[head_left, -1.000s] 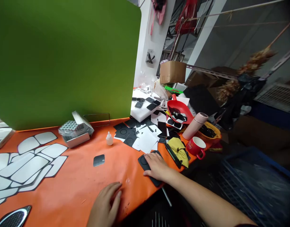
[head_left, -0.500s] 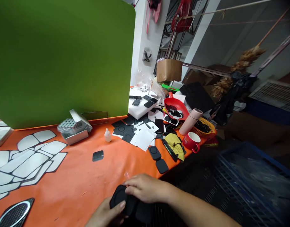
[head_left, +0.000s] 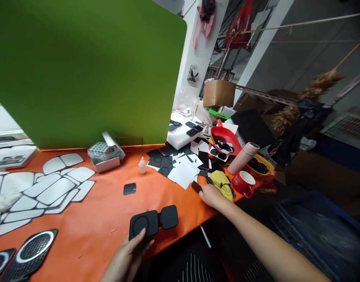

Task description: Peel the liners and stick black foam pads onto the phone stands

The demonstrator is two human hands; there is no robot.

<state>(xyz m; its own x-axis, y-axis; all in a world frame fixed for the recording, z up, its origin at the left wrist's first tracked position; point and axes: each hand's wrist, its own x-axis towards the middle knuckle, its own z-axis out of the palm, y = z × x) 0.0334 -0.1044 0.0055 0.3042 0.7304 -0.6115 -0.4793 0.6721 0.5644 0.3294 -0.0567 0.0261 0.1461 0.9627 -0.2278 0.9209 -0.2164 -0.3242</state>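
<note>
The left hand (head_left: pixel 127 256) lies flat with its fingertips on the near edge of a black folding pad (head_left: pixel 153 222), pinning it to the orange mat (head_left: pixel 103 219) rather than gripping it. The right hand (head_left: pixel 211 195) reaches far out, its fingers closing on a second dark pad (head_left: pixel 196 187) just beyond its fingertips; most of that piece is hidden, so I cannot tell how firm the hold is.

The folding pad sits close to the mat's near edge, so a nudge from the left hand could tip it off. The right wrist is just beside a red cup (head_left: pixel 243 182), and a careless pull back could knock it.

Counted: two hands, one folding pad of two panels, one cup, one small white bottle (head_left: pixel 142 166), one loose black square (head_left: pixel 129 188) ahead of the left hand.
</note>
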